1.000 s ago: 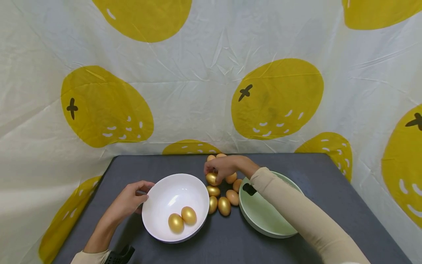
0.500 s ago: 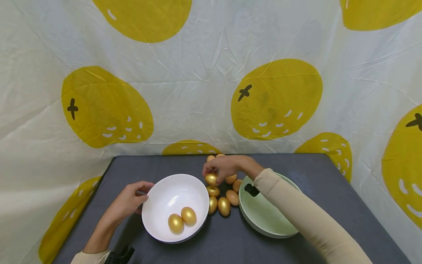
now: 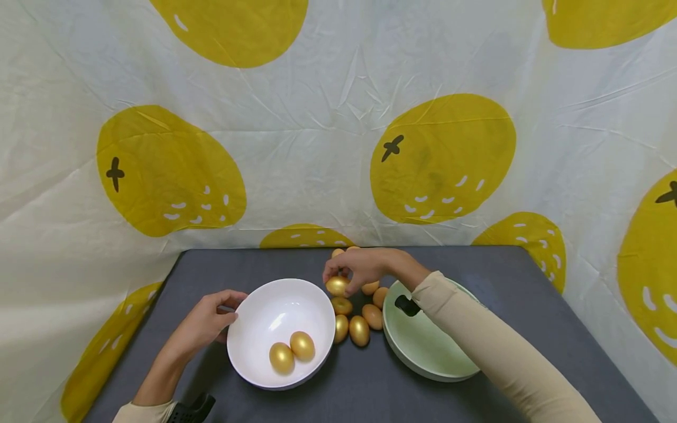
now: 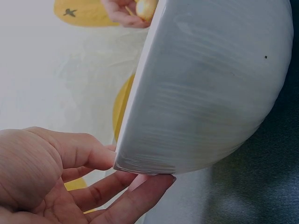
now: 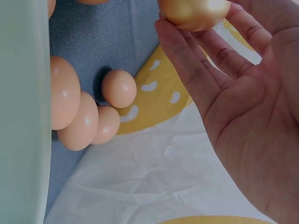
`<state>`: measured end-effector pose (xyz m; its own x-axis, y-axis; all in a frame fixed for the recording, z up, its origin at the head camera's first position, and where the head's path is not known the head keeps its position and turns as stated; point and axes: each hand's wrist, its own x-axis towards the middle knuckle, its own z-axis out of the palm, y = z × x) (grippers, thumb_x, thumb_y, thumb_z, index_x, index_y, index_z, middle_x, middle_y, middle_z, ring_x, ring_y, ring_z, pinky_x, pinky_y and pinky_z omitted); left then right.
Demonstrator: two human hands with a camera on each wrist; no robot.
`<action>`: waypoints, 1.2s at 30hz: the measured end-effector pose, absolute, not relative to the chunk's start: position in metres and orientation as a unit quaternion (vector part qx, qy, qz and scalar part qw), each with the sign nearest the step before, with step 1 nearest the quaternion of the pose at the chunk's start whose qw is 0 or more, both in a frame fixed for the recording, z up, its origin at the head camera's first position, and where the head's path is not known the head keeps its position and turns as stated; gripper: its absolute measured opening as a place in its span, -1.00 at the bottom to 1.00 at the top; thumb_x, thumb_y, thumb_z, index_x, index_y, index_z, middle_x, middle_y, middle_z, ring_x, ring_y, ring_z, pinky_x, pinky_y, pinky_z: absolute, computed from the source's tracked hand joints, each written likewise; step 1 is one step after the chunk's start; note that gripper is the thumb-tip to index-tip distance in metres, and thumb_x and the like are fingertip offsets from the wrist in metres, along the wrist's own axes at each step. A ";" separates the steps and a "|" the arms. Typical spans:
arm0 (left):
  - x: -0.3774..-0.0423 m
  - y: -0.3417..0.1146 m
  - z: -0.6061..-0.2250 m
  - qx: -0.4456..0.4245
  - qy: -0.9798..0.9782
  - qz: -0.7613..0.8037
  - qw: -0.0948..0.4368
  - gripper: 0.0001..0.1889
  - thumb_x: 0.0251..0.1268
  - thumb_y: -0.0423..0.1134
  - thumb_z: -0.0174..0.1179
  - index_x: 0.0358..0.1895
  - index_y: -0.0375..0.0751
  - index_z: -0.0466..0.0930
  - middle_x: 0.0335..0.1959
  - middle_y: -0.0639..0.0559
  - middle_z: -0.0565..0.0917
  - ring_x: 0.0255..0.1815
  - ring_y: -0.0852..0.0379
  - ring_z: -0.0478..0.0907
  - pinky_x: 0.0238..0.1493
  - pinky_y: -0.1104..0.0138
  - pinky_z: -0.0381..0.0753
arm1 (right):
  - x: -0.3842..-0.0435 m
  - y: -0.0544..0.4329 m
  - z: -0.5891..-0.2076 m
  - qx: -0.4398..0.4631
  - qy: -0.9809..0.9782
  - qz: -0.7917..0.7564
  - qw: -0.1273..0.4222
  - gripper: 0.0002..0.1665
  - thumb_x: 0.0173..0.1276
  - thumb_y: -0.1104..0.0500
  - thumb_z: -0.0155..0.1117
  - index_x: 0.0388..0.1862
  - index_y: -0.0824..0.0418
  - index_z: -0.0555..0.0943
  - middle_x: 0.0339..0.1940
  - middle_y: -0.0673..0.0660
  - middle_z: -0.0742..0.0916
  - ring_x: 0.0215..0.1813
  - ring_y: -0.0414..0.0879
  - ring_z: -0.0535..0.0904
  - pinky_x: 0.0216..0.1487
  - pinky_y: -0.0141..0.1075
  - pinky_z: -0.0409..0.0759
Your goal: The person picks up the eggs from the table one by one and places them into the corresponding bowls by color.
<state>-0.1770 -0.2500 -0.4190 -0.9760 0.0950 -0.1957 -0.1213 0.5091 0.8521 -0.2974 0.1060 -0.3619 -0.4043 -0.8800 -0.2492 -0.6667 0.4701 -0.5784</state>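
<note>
My left hand (image 3: 203, 322) holds the near-left rim of a white bowl (image 3: 259, 314), thumb and fingertips at its edge in the left wrist view. Two golden eggs (image 3: 302, 346) lie inside the bowl. My right hand (image 3: 370, 265) pinches a golden egg (image 3: 337, 286) between thumb and fingers; the right wrist view shows that egg (image 5: 194, 14) at the top edge. Below it, several golden eggs (image 3: 359, 331) rest on the table between the bowls. Brown eggs (image 3: 372, 316) lie among and behind them, some partly hidden by my right hand.
A pale green bowl (image 3: 423, 346) stands on the right, partly covered by my right sleeve (image 3: 492, 341). Beneath everything is a dark grey table (image 3: 349, 388). A white curtain (image 3: 307, 176) with yellow fruit prints hangs directly behind its far edge.
My right hand has drifted slightly left with the golden egg in its grip. The left hand and white bowl stay practically in place.
</note>
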 end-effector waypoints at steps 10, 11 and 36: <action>-0.175 -0.249 -0.421 -0.008 0.863 0.493 0.107 -0.59 0.38 -0.45 0.15 0.28 -0.29 0.53 0.01 -0.20 0.61 -0.11 -0.04 0.66 -0.37 0.08 0.77 | -0.290 0.106 -0.361 -0.496 0.807 -0.196 0.254 -0.47 0.32 0.28 0.43 0.22 -0.07 0.60 0.20 -0.10 0.62 0.20 -0.14 0.58 0.22 -0.31 0.56; -0.175 -0.250 -0.421 -0.006 0.864 0.492 0.107 -0.59 0.38 -0.46 0.14 0.28 -0.30 0.53 0.02 -0.21 0.61 -0.11 -0.04 0.66 -0.37 0.08 0.77 | -0.289 0.105 -0.361 -0.500 0.804 -0.195 0.254 -0.48 0.33 0.29 0.41 0.24 -0.03 0.60 0.21 -0.10 0.62 0.20 -0.14 0.57 0.23 -0.31 0.55; -0.174 -0.250 -0.426 0.011 0.866 0.491 0.093 -0.57 0.38 -0.46 0.15 0.30 -0.34 0.50 0.02 -0.22 0.62 -0.11 -0.04 0.66 -0.40 0.06 0.76 | -0.262 0.084 -0.362 -0.531 0.785 -0.201 0.248 -0.55 0.31 0.31 0.41 0.14 0.08 0.55 0.08 -0.12 0.64 0.17 -0.18 0.57 0.27 -0.34 0.53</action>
<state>-0.1737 -0.2497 -0.4258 -0.9824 0.1104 -0.1506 -0.0725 0.5179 0.8524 -0.2617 0.0839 -0.3617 -0.3123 -0.9336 -0.1758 -0.7345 0.3546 -0.5786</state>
